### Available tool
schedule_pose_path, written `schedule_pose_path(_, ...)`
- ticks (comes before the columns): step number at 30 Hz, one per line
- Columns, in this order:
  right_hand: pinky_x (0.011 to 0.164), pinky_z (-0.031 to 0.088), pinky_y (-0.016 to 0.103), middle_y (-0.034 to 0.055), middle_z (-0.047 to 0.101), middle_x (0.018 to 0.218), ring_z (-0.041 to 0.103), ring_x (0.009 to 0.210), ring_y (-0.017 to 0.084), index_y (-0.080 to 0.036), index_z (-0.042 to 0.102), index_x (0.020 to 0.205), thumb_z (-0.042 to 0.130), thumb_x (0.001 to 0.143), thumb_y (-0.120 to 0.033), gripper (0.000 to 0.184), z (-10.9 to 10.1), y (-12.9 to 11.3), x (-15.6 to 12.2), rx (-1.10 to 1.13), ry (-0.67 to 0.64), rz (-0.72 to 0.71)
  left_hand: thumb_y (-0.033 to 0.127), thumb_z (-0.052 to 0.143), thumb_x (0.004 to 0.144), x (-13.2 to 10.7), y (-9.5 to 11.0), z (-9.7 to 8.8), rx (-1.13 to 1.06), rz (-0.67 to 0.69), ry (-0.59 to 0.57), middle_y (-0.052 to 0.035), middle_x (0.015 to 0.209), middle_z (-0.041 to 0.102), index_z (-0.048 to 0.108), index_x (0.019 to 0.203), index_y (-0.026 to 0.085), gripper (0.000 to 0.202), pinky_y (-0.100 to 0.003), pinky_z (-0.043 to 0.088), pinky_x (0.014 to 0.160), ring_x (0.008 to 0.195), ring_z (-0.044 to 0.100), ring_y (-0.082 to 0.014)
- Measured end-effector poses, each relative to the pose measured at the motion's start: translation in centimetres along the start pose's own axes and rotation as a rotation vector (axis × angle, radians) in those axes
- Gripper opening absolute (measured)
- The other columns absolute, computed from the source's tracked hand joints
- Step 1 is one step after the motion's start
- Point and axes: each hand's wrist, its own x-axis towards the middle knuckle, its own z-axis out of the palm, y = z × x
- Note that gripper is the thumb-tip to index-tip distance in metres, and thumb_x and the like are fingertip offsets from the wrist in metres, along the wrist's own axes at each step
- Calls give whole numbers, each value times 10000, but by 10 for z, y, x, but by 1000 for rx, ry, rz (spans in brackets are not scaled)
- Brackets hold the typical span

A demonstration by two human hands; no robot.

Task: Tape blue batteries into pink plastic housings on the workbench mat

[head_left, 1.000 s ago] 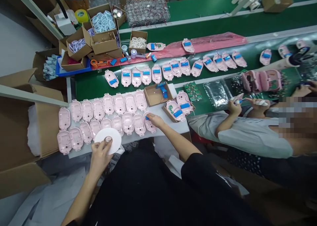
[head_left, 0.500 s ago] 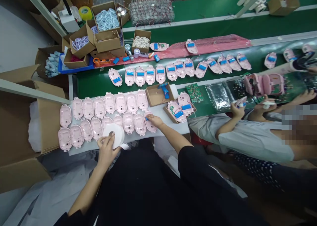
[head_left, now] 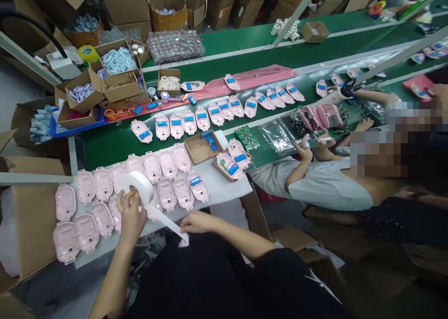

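My left hand grips a roll of white tape, its fingers through the core, above the rows of pink plastic shells. A strip of tape runs from the roll to my right hand, which pinches it near the loose end in front of my body. The nearest shell on the right has a blue battery pack lying in it; the other shells in these two rows show no battery. The roll hides parts of several shells.
Behind stand a small cardboard box with blue packs and a line of shells with batteries on the green bench. Two fitted shells rest on a box at right, beside green circuit boards. A co-worker sits further right.
My right hand has left the shell with the battery and moved down and left to the tape's end. A longer strip is now drawn off the roll. The view has shifted right.
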Motion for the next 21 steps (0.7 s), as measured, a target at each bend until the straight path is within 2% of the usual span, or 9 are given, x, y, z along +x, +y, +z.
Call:
schedule_pose_path(2, 779, 512, 260, 36, 809, 905, 707, 816, 199, -214, 841, 975, 707, 947, -357, 198, -70, 12, 6, -179, 112, 69, 182, 588, 915, -6, 0, 3, -8, -58, 10, -176, 1236, 553, 512, 1346, 191, 438, -653, 380, 1185, 1458, 375, -404)
schedule_pose_path(4, 898, 509, 325, 128, 792, 1095, 687, 988, 251, -175, 813, 1111, 569, 1019, -250, 272, -157, 27, 17, -417, 490, 233, 193, 595, 924, -16, 10, 5, -35, -64, -3, -163, 1225, 551, 509, 1341, 213, 426, -653, 388, 1188, 1471, 377, -403)
schedule_pose_path(6, 1020, 460, 420, 229, 705, 1290, 599, 1194, 316, -134, 760, 1247, 493, 1022, -156, 349, -237, 44, 30, -704, 703, 416, 182, 594, 923, -26, 24, 7, -61, -58, -24, -148, 1220, 555, 500, 1351, 235, 441, -652, 383, 1202, 1461, 408, -387)
schedule_pose_path(9, 1078, 397, 509, 269, 583, 1442, 481, 1325, 365, -126, 706, 1333, 437, 1007, -98, 423, -308, 71, 44, -946, 669, 542, 157, 586, 911, -36, 41, 11, -61, -76, -55, -147, 1229, 568, 480, 1387, 244, 495, -659, 392, 1197, 1438, 443, -379)
schedule_pose_path(12, 1091, 380, 568, 249, 525, 1534, 449, 1339, 385, -137, 704, 1338, 406, 1017, -114, 438, -324, 92, 51, -968, 588, 493, 133, 582, 889, -40, 46, 13, -23, -85, -85, -148, 1228, 584, 496, 1383, 243, 514, -654, 415, 1168, 1423, 450, -391)
schedule_pose_path(15, 1152, 351, 603, 226, 548, 1545, 430, 1386, 400, -124, 750, 1249, 456, 1033, -222, 377, -313, 95, 50, -807, 724, 394, 121, 606, 871, -41, 46, 6, 12, -74, -119, -136, 1197, 613, 535, 1350, 243, 500, -623, 420, 1157, 1351, 500, -370)
schedule_pose_path(17, 1186, 365, 563, 214, 617, 1475, 479, 1389, 368, -117, 767, 1180, 467, 1036, -324, 391, -295, 86, 47, -522, 907, 292, 97, 619, 849, -40, 47, -5, 25, -49, -158, -130, 1172, 640, 578, 1307, 232, 479, -602, 415, 1154, 1288, 532, -353)
schedule_pose_path(19, 1135, 460, 512, 184, 719, 1314, 613, 1277, 321, -133, 758, 1138, 466, 1026, -449, 445, -262, 67, 40, -62, 1045, 167, 56, 614, 821, -39, 48, -17, 25, -7, -216, -121, 1154, 666, 618, 1271, 220, 479, -586, 406, 1157, 1230, 553, -335)
schedule_pose_path(21, 995, 570, 484, 140, 784, 1108, 724, 1079, 292, -166, 726, 1090, 503, 993, -588, 487, -215, 40, 30, 446, 1021, 74, 20, 596, 803, -40, 49, -29, 17, 40, -287, -112, 1155, 686, 644, 1275, 215, 512, -583, 393, 1169, 1182, 570, -311)
